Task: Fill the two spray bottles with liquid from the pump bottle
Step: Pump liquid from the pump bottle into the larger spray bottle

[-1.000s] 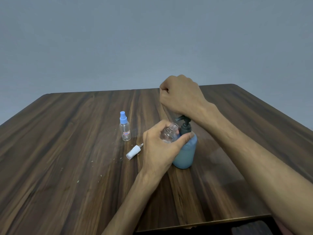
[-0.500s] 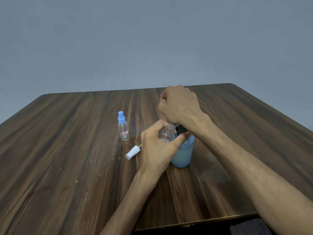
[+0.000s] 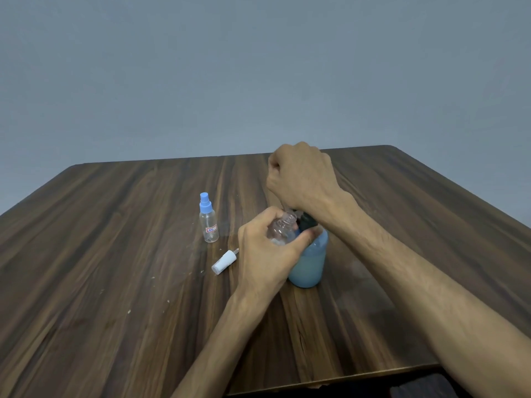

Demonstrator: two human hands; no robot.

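Head view: your left hand [image 3: 265,251] grips the uncapped spray bottle [image 3: 283,228], a light, thin, clear thing, so hold its body gently. Its long axis tilts, mouth up-right toward the pump bottle [image 3: 309,261] near the desk's [image 3: 115,282] middle. Your right hand [image 3: 301,176], fisted, presses the pump head [image 3: 307,221]. The blue-capped spray bottle [image 3: 208,222] stands upright leftward; a white spray cap [image 3: 224,262] lies beside it.
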